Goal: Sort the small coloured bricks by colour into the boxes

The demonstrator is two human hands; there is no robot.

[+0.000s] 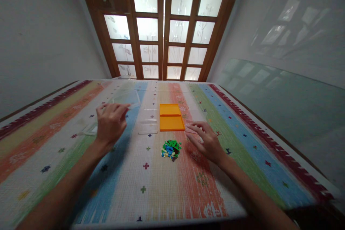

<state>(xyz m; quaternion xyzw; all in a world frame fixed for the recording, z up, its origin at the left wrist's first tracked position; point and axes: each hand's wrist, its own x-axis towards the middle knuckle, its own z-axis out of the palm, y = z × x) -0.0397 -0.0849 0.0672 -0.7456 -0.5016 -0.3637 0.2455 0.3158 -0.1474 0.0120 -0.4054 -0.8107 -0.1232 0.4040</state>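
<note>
My left hand (111, 122) is raised over the left of the table, its fingers pinched on the edge of a clear plastic lid or tray (138, 97). My right hand (206, 140) has its fingers stretched out and apart, at a clear plastic tray (191, 129) that they partly hide. Between the hands lie two orange trays (172, 123), one behind the other and touching. Nearer me is a small pile of tiny green, blue, cream and brown building bricks (171, 150). Another clear tray (147, 127) lies just left of the orange ones.
A striped cloth (134, 187) covers the table. Behind my left wrist sits another clear plastic container (90, 129), partly hidden. Wooden doors with frosted panes (163, 43) stand beyond the far edge. A greenish glass sheet (283, 90) is along the right wall.
</note>
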